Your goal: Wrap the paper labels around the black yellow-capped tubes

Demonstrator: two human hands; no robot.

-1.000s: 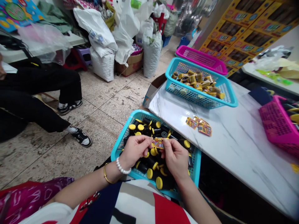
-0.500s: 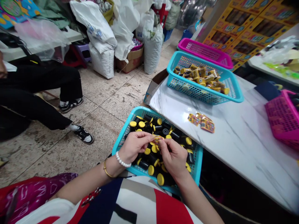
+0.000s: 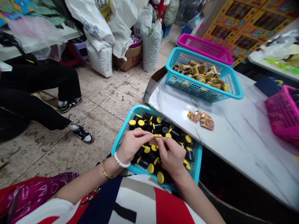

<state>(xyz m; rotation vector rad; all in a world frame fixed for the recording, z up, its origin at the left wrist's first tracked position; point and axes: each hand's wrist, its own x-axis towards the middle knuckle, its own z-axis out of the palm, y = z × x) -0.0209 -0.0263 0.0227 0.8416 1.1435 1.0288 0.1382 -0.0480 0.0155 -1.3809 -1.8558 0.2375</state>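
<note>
A small yellow wrapper (image 3: 153, 141) is up in the air between two hands, above a blue basket (image 3: 198, 174) full of black bottles (image 3: 143, 163) with yellow caps; the left hand (image 3: 131, 144) pinches its left end with thumb and finger; the right hand (image 3: 172, 155) pinches its right end the same way; the other fingers of both hands are curled in; the fingertips of the two hands are close together, and a white bead bracelet (image 3: 121, 161) sits on the left wrist.

Both hands are inside the basket's edges, as seen from above; its far right edge is right beside the edge of a white table (image 3: 235, 140), and it is hard to tell if they touch. More yellow wrappers (image 3: 206, 122) lie in a little pile on the table, near that same edge; past them is another blue basket (image 3: 238, 92) with yellow bottles (image 3: 198, 73) in it; a wide stretch of table top runs from the pile to a pink basket (image 3: 279, 113) on the right.

On the left, a broad strip of floor (image 3: 100, 124) lies between the near basket and a sitting person's legs (image 3: 42, 102); big white sacks (image 3: 101, 60) stand farther back.
</note>
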